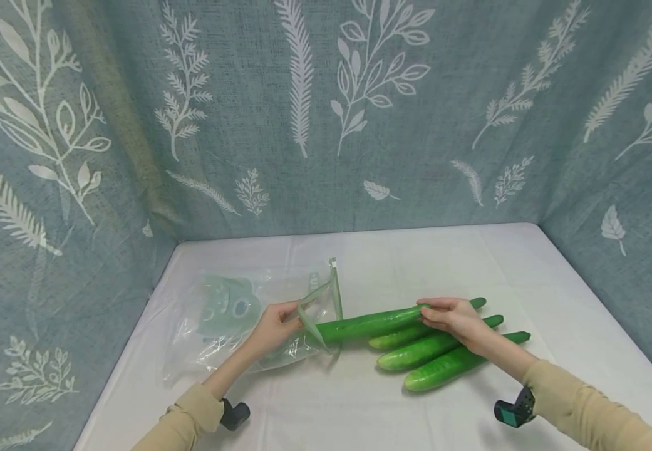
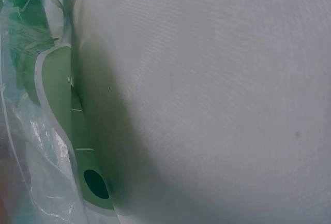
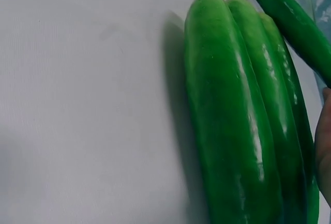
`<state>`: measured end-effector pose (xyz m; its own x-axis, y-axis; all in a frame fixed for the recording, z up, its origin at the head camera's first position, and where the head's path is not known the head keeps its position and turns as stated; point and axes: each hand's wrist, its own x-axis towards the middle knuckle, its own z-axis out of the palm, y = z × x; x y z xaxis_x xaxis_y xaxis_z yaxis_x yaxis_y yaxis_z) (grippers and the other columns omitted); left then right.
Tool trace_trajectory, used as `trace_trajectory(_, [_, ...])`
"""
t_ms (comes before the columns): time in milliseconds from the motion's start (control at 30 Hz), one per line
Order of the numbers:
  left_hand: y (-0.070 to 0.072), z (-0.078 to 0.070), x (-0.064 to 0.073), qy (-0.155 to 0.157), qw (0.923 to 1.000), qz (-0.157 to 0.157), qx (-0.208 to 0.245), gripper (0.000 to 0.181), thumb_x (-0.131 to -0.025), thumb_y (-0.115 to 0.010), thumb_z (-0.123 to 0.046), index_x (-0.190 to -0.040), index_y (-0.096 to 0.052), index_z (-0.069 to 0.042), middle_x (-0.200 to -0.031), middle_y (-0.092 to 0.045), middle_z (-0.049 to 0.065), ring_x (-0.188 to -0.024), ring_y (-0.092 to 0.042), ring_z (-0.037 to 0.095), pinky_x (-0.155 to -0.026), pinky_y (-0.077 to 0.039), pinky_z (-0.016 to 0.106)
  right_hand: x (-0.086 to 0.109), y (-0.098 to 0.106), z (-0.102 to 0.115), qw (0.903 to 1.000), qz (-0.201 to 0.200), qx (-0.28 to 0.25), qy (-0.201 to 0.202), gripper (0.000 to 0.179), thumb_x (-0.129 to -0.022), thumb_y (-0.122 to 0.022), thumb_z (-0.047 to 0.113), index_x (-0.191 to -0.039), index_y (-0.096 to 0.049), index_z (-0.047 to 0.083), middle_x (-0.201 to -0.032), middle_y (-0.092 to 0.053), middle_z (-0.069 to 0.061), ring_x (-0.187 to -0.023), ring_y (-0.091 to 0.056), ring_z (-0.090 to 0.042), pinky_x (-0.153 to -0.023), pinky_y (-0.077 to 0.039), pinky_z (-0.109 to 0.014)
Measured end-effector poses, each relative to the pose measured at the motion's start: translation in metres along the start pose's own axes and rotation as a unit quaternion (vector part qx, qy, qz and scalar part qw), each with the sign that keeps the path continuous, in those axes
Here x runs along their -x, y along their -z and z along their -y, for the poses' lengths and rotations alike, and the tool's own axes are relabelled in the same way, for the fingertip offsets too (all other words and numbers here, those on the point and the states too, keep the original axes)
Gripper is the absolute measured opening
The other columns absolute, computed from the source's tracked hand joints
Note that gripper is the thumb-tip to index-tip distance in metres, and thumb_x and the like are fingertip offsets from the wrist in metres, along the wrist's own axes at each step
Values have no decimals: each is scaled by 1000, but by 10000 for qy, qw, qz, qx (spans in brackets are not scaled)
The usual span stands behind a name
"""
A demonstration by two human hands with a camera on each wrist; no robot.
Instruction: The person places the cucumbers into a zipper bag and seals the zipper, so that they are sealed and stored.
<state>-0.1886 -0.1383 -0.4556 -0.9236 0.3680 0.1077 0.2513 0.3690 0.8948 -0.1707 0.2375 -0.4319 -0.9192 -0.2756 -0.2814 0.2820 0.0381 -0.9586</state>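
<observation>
A clear zip bag [image 1: 235, 307] with a green printed figure lies on the left half of the table, its green-edged mouth spread toward the right. My left hand [image 1: 274, 327] pinches the bag at its mouth. My right hand [image 1: 462, 321] grips a long cucumber [image 1: 373, 324] by its right end. The other end of this cucumber is just inside the bag's mouth. Below the right hand, three more cucumbers [image 1: 444, 369] lie side by side, partly covered by the hand. In the right wrist view, their pale ends [image 3: 209, 6] and the held cucumber [image 3: 289, 17] show close up.
A white cloth [image 1: 326, 407] covers the table. Blue-green curtains [image 1: 326, 181] with white leaf prints stand behind it and at both sides. Dark wrist devices [image 1: 516, 408] sit at the sleeve cuffs.
</observation>
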Motion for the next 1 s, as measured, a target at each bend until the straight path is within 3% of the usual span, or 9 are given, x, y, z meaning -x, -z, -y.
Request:
trace_trajectory(267, [0,1,2,-230,9996,46,164,41,-86,-66,-13,-121,-58,7,-126,-59,23,-124,-51,42,-108,-37,57,1,-8,-1,9999,-73,21,-117,50,-91,-61,8,-132,-43,-14,-97,-70,10,-89,-67,0,-86,-55,-19])
trace_trajectory(767, [-1,2,2,-213,9996,16,162,39,-87,-66,-12,-121,-59,6,-125,-60,22,-124,-51,41,-109,-35,58,2,-27,-4,9993,-87,296,-190,49,-88,-67,15,-128,-52,-9,-106,-70,2,-90,-68,-2,-87,-56,-23])
trace_trajectory(900, [-1,2,1,-215,9997,-6,140,38,-87,-66,-11,-121,-60,6,-124,-60,22,-123,-52,42,-109,-35,58,2,-32,-4,9965,-47,832,-16,49,-86,-70,20,-125,-57,-5,-113,-70,-7,-93,-67,-4,-87,-56,-24])
trace_trajectory(1000, [0,3,1,-242,9996,-14,144,38,-87,-66,-11,-120,-60,6,-124,-60,23,-122,-52,43,-108,-35,58,2,-35,-4,9893,-89,1446,169,45,-85,-71,26,-121,-63,1,-119,-67,-11,-103,-64,-11,-90,-54,-26])
